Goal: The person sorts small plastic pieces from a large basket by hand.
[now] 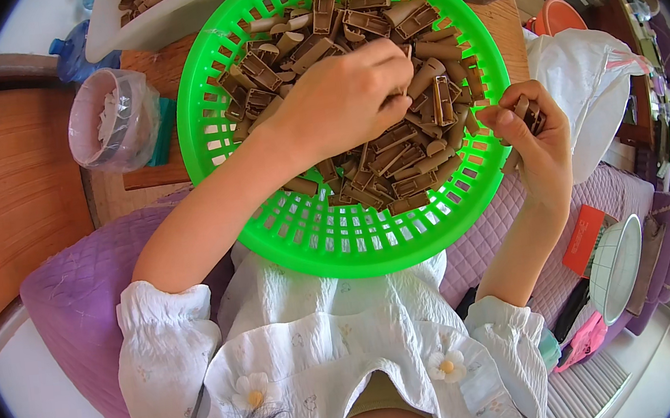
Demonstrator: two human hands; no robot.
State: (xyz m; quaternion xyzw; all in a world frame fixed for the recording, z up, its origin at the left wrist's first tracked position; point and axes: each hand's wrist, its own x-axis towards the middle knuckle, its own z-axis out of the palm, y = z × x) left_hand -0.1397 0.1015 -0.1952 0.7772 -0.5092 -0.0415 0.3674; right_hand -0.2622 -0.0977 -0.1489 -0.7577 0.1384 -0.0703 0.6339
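A round bright green plastic basket with slotted sides holds a heap of brown plastic pieces, many half-round and hollow with ribs inside. Over the middle of the heap is my left hand, its fingers curled together; what they grip, if anything, is hidden among the pieces. My right hand is at the basket's right rim, closed around several brown plastic pieces, with thumb and fingertips bent inward.
A white tub with more brown pieces stands behind the basket on a wooden table. Left of it are a bag-lined pail and a blue bottle. A white sack stands at right, beyond a purple quilted seat.
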